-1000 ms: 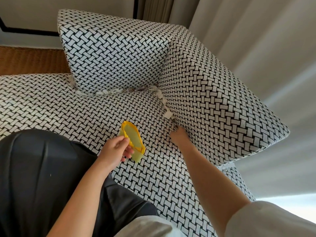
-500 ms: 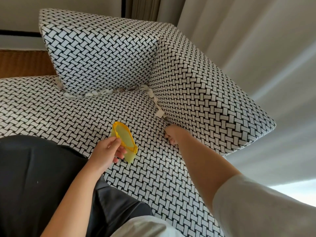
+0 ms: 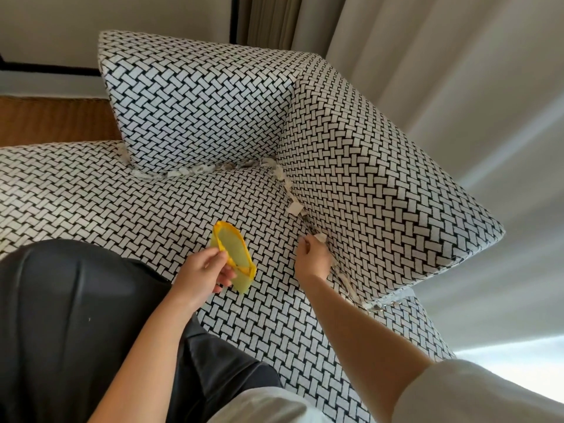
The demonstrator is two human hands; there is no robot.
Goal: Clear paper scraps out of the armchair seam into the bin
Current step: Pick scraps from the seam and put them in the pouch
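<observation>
Your left hand (image 3: 200,274) grips the yellow bin (image 3: 236,261) by its rim above the seat (image 3: 137,206). Your right hand (image 3: 312,256) pinches a paper scrap (image 3: 320,237) at the armrest (image 3: 381,184) seam. More scraps (image 3: 295,207) line that seam ahead, and bare seat fabric lies between your hands.

Pale curtains (image 3: 457,87) hang along my right, daylight streaking their folds. A darker drape (image 3: 268,19) fills the corner ahead. The cream wall (image 3: 122,13) carries a black trim (image 3: 45,69) above a brown woven floor (image 3: 55,120). I'm on a black-and-white woven-pattern armchair (image 3: 198,102).
</observation>
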